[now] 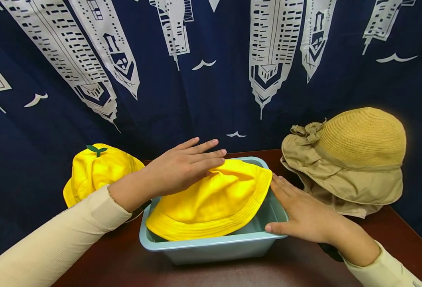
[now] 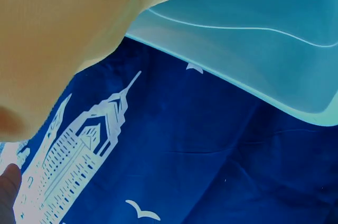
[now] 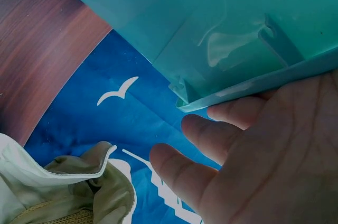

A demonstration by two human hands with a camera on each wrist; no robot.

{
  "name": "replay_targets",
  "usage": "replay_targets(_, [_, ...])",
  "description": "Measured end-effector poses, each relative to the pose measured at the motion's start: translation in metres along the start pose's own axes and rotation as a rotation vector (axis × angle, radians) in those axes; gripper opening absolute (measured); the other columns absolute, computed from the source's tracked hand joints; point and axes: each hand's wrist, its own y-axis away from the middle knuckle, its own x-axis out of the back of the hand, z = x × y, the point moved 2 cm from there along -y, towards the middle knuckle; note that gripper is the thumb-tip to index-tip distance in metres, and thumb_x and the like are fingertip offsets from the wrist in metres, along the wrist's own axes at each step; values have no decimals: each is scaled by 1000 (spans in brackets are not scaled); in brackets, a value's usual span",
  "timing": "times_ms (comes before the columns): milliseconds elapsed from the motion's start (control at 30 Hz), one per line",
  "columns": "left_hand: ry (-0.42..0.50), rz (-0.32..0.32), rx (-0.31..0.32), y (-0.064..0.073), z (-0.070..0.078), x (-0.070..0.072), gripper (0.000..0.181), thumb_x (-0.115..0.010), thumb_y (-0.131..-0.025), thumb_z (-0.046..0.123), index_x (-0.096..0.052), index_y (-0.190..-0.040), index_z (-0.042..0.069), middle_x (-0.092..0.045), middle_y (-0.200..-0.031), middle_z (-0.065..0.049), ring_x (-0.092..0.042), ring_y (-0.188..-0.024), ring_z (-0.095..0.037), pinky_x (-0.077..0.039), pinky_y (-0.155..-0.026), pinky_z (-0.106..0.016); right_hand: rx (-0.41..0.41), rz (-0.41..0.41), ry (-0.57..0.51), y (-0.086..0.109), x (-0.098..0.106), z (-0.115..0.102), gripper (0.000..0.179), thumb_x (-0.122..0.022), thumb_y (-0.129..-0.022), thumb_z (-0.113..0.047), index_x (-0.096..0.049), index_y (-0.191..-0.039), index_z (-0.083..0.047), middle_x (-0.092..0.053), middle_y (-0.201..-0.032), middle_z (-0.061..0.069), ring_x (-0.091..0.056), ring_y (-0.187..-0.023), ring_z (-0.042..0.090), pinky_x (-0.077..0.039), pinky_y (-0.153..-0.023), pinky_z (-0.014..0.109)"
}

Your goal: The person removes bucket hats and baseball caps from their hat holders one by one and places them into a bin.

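A yellow bucket hat (image 1: pixel 212 205) lies tilted in a light blue plastic basin (image 1: pixel 218 244), its brim reaching over the right side. My left hand (image 1: pixel 182 165) is at the hat's upper left, fingers extended and hiding part of the crown. At the basin's right end is my right hand (image 1: pixel 308 213), fingers extended beside the brim's edge and thumb at the front corner of the rim. From below, the right wrist view has the fingers (image 3: pixel 211 134) straight and apart beside the basin rim. In the left wrist view the hand fills the upper left, with its fingertips mostly hidden.
Another yellow hat (image 1: pixel 101 171) with a green sprout on top stands left of the basin, partly behind the left forearm. To the right is a straw and tan cloth sun hat (image 1: pixel 361 143) with a bow. A dark blue printed curtain (image 1: pixel 211 95) hangs behind the brown table (image 1: pixel 125 259).
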Motion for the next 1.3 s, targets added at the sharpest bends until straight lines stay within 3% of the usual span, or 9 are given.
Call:
replay_targets(233, [-45, 12, 76, 0, 0, 4, 49, -66, -97, 19, -54, -144, 14, -49, -148, 0, -32, -145, -19, -21, -119, -44, 9, 8, 13, 0, -1, 0, 109, -53, -86, -74, -17, -157, 1, -9, -165, 14, -11, -150, 34, -26, -113, 59])
replay_targets(467, [-42, -64, 135, -3, 4, -12, 48, -61, -100, 25, -52, -146, 17, -47, -150, 3, -29, -146, -17, -23, -118, -45, 15, 19, 15, 1, -1, 1, 109, -54, -86, -74, -20, -156, 1, -10, -165, 14, -12, -150, 33, -27, -112, 59])
replay_targets(767, [-19, -171, 86, -3, 11, -41, 46, -58, -102, 25, -51, -146, 17, -49, -149, 4, -26, -147, -16, -23, -118, -45, 14, 21, 22, 0, -1, 1, 110, -53, -85, -75, -20, -156, 2, -11, -165, 12, -13, -150, 32, -27, -112, 58])
replay_targets(1067, [6, -254, 61, -6, 13, -61, 46, -57, -102, 27, -51, -147, 18, -44, -152, 5, -25, -147, -16, -21, -119, -44, 23, 35, 21, 1, 0, 1, 110, -54, -85, -75, -21, -156, 3, -13, -164, 13, -14, -150, 33, -28, -112, 57])
replay_targets(1300, [3, -404, 86, -10, 14, -83, 46, -56, -102, 27, -50, -147, 19, -47, -150, 5, -25, -147, -16, -25, -117, -45, 29, 45, 27, 1, -1, 1, 108, -55, -85, -73, -22, -156, 3, -14, -164, 13, -15, -150, 31, -28, -113, 55])
